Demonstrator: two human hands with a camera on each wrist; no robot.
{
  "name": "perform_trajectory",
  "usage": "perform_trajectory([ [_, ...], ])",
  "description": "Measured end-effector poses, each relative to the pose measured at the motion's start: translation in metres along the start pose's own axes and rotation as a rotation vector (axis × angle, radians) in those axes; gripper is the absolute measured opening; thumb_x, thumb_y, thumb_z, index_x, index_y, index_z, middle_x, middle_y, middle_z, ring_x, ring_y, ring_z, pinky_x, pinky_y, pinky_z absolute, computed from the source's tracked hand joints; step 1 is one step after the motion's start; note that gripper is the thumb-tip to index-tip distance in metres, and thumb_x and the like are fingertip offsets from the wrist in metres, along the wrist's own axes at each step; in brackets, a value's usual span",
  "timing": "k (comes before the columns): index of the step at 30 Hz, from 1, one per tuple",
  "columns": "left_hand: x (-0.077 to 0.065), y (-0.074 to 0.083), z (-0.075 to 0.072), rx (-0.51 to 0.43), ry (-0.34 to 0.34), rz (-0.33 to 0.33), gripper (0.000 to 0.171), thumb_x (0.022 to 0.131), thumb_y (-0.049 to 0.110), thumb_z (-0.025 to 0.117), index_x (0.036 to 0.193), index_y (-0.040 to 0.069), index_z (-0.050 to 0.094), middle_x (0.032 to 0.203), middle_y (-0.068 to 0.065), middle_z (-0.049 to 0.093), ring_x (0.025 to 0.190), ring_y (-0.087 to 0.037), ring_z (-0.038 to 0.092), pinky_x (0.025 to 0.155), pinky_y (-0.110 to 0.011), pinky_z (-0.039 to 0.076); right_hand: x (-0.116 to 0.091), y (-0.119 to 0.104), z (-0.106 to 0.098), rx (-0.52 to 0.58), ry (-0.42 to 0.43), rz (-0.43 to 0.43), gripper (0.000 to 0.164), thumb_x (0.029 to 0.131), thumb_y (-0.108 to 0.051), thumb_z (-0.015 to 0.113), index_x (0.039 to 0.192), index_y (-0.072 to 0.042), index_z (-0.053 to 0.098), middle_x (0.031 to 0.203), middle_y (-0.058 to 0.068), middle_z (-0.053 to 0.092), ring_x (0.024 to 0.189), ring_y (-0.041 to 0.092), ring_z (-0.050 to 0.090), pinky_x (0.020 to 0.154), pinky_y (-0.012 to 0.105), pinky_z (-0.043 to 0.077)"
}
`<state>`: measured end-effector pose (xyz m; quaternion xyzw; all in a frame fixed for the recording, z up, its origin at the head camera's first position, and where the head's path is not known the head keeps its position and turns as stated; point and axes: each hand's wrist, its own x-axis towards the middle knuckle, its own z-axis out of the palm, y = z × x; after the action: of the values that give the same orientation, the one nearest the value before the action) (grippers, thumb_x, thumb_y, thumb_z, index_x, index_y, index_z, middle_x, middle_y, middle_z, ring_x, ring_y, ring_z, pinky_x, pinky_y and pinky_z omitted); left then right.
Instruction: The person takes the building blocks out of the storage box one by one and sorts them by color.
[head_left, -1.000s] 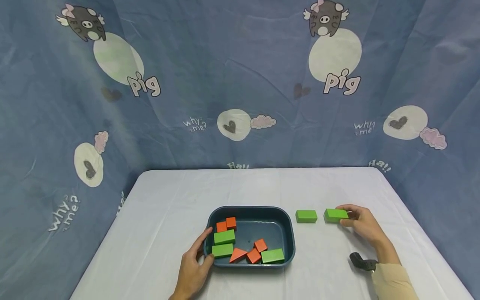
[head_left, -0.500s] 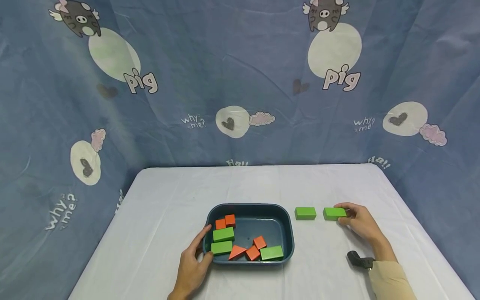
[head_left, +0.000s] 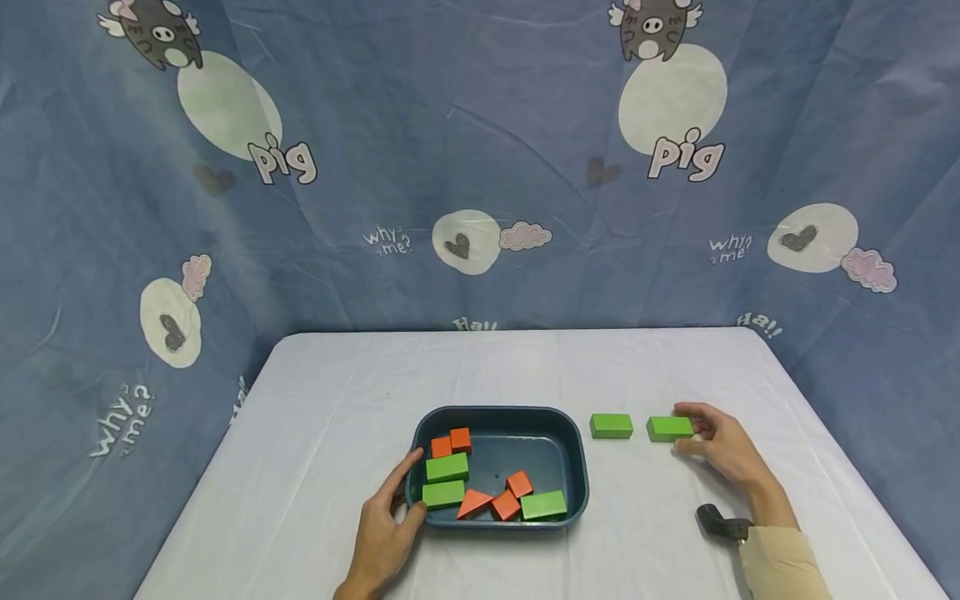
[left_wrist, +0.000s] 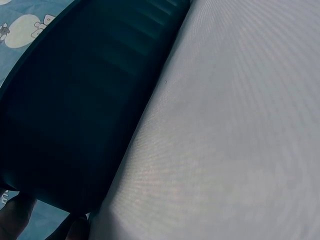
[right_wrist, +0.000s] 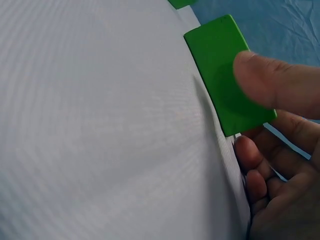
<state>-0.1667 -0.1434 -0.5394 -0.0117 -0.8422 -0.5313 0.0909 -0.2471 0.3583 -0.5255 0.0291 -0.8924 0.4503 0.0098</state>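
My left hand [head_left: 381,537] holds the left end of a dark blue tray [head_left: 566,414], fingers along its side and thumb at the front corner. In the left wrist view, fingertips [left_wrist: 17,215] show at the end of the tray wall [left_wrist: 95,90]. My right hand [head_left: 723,446] is at the right end of a green rectangular block [head_left: 670,429], thumb and index finger spread on either side of it. The right wrist view has the thumb [right_wrist: 270,82] overlapping that block [right_wrist: 215,65], other fingers loosely curled. Left of it lies another green block [head_left: 611,426].
Inside the tray are green blocks [head_left: 447,468], small orange-red blocks [head_left: 460,440] and an orange-red triangular block [head_left: 474,503]. A white cloth covers the table [head_left: 360,375]. Behind hangs a blue printed curtain [head_left: 375,125]. A black device [head_left: 723,525] is worn at the right wrist.
The right thumb and index finger have spread apart around the green block, which stays in its place. The left hand and tray keep their positions; the view has tilted slightly.
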Motion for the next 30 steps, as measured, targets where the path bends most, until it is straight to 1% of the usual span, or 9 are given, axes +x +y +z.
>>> perform_trajectory([
  [5, 0.002, 0.000, 0.000, -0.003, 0.001, 0.002, 0.071, 0.082, -0.004, 0.065, 0.148, 0.019, 0.055, 0.149, -0.007, 0.053, 0.117, -0.017, 0.062, 0.096, -0.031, 0.053, 0.001, -0.001, -0.002, 0.062, 0.007, 0.007, 0.067, 0.082, -0.008, 0.083, 0.141, 0.005, 0.054, 0.127, 0.020, 0.062, 0.093, 0.016, 0.052, 0.077, 0.018, 0.043],
  [8, 0.002, 0.000, 0.000, -0.006, -0.002, 0.004, 0.071, 0.082, -0.004, 0.065, 0.148, 0.020, 0.055, 0.150, -0.008, 0.053, 0.120, -0.018, 0.061, 0.098, -0.031, 0.052, 0.000, -0.002, -0.004, 0.092, 0.008, 0.009, 0.068, 0.084, -0.008, 0.082, 0.143, 0.006, 0.051, 0.133, 0.024, 0.060, 0.094, 0.013, 0.054, 0.076, 0.017, 0.045],
  [11, 0.002, 0.000, 0.000, -0.016, -0.005, 0.006, 0.071, 0.082, -0.005, 0.065, 0.148, 0.019, 0.055, 0.149, -0.008, 0.054, 0.119, -0.018, 0.062, 0.097, -0.031, 0.053, 0.000, -0.003, -0.007, 0.126, 0.020, 0.001, 0.070, 0.084, -0.007, 0.082, 0.144, 0.007, 0.049, 0.137, 0.027, 0.057, 0.097, 0.008, 0.057, 0.077, 0.016, 0.049],
  [13, 0.001, 0.000, 0.000, -0.018, -0.005, 0.004, 0.071, 0.082, -0.005, 0.065, 0.148, 0.020, 0.055, 0.149, -0.008, 0.054, 0.118, -0.018, 0.062, 0.097, -0.030, 0.053, 0.000, -0.004, -0.008, 0.148, 0.038, -0.003, 0.071, 0.084, -0.007, 0.082, 0.144, 0.007, 0.048, 0.138, 0.026, 0.057, 0.099, 0.005, 0.059, 0.078, 0.015, 0.051],
  [16, 0.000, 0.000, -0.001, -0.023, -0.003, -0.002, 0.071, 0.082, -0.005, 0.065, 0.148, 0.020, 0.055, 0.148, -0.008, 0.054, 0.116, -0.017, 0.062, 0.096, -0.031, 0.053, -0.001, -0.009, -0.009, 0.198, 0.072, -0.023, 0.072, 0.085, -0.006, 0.082, 0.145, 0.008, 0.045, 0.136, 0.018, 0.060, 0.103, 0.003, 0.061, 0.081, 0.015, 0.053],
  [20, -0.001, -0.001, -0.001, -0.029, 0.000, -0.005, 0.071, 0.081, -0.004, 0.066, 0.147, 0.021, 0.056, 0.147, -0.008, 0.055, 0.114, -0.017, 0.063, 0.094, -0.031, 0.054, 0.000, -0.019, -0.007, 0.246, 0.099, -0.060, 0.072, 0.088, -0.006, 0.080, 0.147, 0.008, 0.041, 0.134, 0.004, 0.060, 0.108, 0.005, 0.062, 0.084, 0.015, 0.053],
  [23, -0.001, -0.002, -0.002, -0.036, 0.001, 0.008, 0.071, 0.081, -0.005, 0.066, 0.147, 0.021, 0.056, 0.146, -0.008, 0.056, 0.115, -0.017, 0.063, 0.093, -0.030, 0.054, 0.003, -0.030, -0.005, 0.275, 0.103, -0.096, 0.070, 0.089, -0.006, 0.078, 0.148, 0.005, 0.043, 0.132, -0.002, 0.060, 0.110, 0.008, 0.063, 0.085, 0.016, 0.054],
  [27, 0.000, -0.004, -0.002, -0.040, 0.000, 0.040, 0.072, 0.082, -0.006, 0.066, 0.147, 0.022, 0.056, 0.147, -0.007, 0.055, 0.118, -0.017, 0.062, 0.094, -0.029, 0.054, 0.010, -0.046, -0.002, 0.324, 0.085, -0.162, 0.065, 0.090, -0.002, 0.077, 0.147, 0.002, 0.045, 0.129, -0.007, 0.061, 0.111, 0.013, 0.063, 0.086, 0.017, 0.054],
  [30, 0.001, -0.005, -0.002, -0.044, 0.000, 0.058, 0.072, 0.082, -0.006, 0.065, 0.147, 0.023, 0.055, 0.148, -0.006, 0.055, 0.120, -0.017, 0.062, 0.095, -0.029, 0.053, 0.016, -0.057, -0.001, 0.349, 0.059, -0.200, 0.065, 0.090, -0.001, 0.077, 0.147, 0.001, 0.046, 0.129, -0.007, 0.061, 0.113, 0.017, 0.063, 0.087, 0.018, 0.054],
])
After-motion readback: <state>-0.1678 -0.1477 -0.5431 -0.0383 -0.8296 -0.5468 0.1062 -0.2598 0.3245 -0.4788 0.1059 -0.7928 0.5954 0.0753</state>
